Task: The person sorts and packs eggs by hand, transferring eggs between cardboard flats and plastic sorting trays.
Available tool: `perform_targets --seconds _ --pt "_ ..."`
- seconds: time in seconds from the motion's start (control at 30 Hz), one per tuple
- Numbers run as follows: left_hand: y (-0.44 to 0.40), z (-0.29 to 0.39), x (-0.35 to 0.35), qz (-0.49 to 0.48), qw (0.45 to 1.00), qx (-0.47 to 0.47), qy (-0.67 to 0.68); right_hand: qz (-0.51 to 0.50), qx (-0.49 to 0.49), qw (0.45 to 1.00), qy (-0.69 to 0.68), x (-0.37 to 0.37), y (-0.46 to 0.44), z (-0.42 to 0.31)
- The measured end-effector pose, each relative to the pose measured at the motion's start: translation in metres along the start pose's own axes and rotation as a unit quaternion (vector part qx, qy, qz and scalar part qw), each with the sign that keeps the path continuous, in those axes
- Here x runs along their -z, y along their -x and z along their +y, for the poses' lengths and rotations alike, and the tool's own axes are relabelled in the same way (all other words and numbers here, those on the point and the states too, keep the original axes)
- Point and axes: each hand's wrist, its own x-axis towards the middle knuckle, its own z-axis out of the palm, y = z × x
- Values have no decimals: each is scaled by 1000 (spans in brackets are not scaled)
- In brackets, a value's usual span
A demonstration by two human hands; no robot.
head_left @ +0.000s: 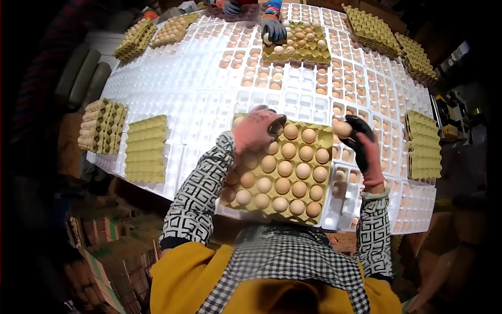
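A pulp egg tray (325, 137) filled with brown eggs lies in front of me. My left hand (258, 130), in a pink glove with dark fingertips, is curled over the tray's far left part. Its fingers close around an egg, mostly hidden by the glove. To the right of the tray, my right hand (365, 149), gloved alike, pinches an egg (342, 130) between thumb and fingers above a white plastic tray. Below that hand, another white tray (347, 206) has a few eggs and several bare pockets.
Across the table, another person's gloved hand (274, 32) touches an egg on a second pulp tray (319, 55). White plastic trays (172, 78) cover the table, many on the right holding eggs. Pulp tray stacks (102, 125) stand along both sides. Cartons (112, 246) sit below at left.
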Motion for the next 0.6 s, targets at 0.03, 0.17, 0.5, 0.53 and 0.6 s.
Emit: perform_targets --seconds 0.03,0.17,0.5,0.53,0.6 --pt "1 -1 -1 20 1000 -18 -12 37 -27 998 -43 -23 5 -14" --pt "22 7 24 60 982 79 162 -113 123 955 246 -68 -16 22" --pt "65 -44 64 224 715 166 641 -117 -70 991 -8 -167 -34 -1" --pt "58 -38 74 217 857 155 441 -153 21 942 300 -146 -48 3" --pt "43 -11 91 123 982 132 56 -90 116 721 678 -144 -45 -3"
